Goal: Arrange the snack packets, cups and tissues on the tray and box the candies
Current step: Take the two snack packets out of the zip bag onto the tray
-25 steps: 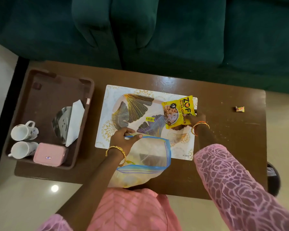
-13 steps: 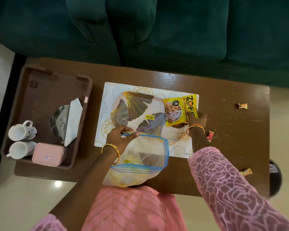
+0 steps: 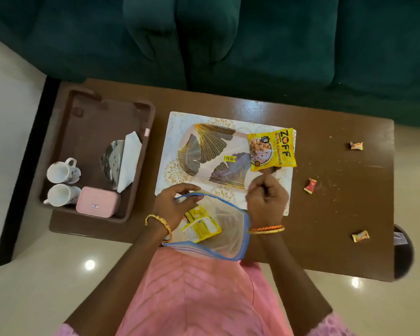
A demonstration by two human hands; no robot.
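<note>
A yellow snack packet (image 3: 272, 149) lies at the right end of the leaf-patterned tray (image 3: 204, 151), which rests on a white placemat (image 3: 170, 141). My left hand (image 3: 177, 204) pinches the left rim of a clear zip bag (image 3: 228, 229) at the table's near edge. My right hand (image 3: 266, 197) grips the bag's right rim. Another yellow snack packet (image 3: 200, 224) shows inside the bag. Three wrapped candies (image 3: 356, 145) (image 3: 310, 185) (image 3: 360, 236) lie loose on the table to the right.
A brown crate (image 3: 146, 117) at the left holds two white cups (image 3: 62, 171) (image 3: 62, 194), a pink box (image 3: 97, 204) and tissues in a holder (image 3: 129, 163). A green sofa (image 3: 228, 40) stands behind the brown table (image 3: 337, 204).
My right hand let go of the snack packet on the tray and came back to grip the bag's right rim. The bag mouth is now held wider. The camera shifted.
</note>
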